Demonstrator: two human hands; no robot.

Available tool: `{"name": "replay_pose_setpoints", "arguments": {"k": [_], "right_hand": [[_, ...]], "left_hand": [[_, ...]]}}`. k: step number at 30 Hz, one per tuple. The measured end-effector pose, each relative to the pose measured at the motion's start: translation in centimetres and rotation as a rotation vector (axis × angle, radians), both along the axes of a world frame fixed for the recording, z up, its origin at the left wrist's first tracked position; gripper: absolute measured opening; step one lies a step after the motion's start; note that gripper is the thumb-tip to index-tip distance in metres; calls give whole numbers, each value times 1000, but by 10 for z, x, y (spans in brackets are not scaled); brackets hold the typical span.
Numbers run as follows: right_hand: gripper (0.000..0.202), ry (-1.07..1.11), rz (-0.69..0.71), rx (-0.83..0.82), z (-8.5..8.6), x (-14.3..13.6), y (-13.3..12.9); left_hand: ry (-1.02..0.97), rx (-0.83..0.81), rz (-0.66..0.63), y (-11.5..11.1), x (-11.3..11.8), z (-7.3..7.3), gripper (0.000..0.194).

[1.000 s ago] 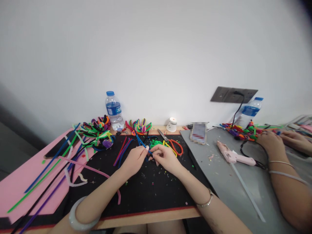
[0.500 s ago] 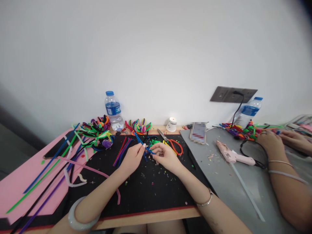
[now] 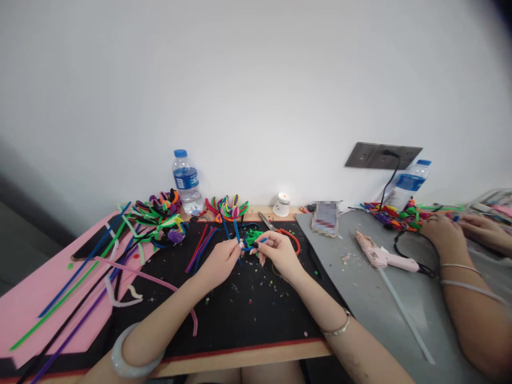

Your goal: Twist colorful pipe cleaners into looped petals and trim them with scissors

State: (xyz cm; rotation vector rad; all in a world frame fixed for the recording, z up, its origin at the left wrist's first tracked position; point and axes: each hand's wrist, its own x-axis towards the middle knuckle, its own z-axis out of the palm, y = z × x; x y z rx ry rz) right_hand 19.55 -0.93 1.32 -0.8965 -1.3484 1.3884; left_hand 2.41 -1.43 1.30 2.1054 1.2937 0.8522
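Observation:
Over the black mat (image 3: 240, 314), my left hand (image 3: 220, 262) pinches blue pipe cleaners (image 3: 236, 230) whose ends stick up past the fingertips. My right hand (image 3: 282, 256) is closed on a blue piece running across from the left hand; thumb and forefinger meet on it. Just behind the fingers lies a heap of short green pieces (image 3: 253, 236). Scissors with orange handles (image 3: 294, 239) rest behind my right hand, partly covered by it. To the left of my left hand lie red, purple and blue pipe cleaners (image 3: 202, 248).
Long pipe cleaners (image 3: 86, 266) spread over a pink sheet (image 3: 24, 314) at left. A water bottle (image 3: 187, 184), colourful bundles (image 3: 229, 207) and a white paper cup (image 3: 281, 205) line the wall. At right, a pink glue gun (image 3: 384, 256) lies near a co-worker's hands (image 3: 446, 234).
My right hand has risen slightly and shifted right, bringing its fingertips together on the blue piece. The blue ends above my left hand now stand more upright and apart.

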Motion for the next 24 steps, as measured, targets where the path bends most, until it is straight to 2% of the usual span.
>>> {"name": "replay_pose_setpoints", "arguments": {"k": [6, 11, 24], "right_hand": [[17, -1, -44, -28, 2, -2, 1], [20, -66, -29, -33, -2, 0, 2], [25, -105, -17, -53, -11, 2, 7]], "left_hand": [[106, 8, -82, -3, 0, 1, 32], [171, 72, -152, -4, 0, 1, 33], [238, 111, -273, -5, 1, 0, 42]]}}
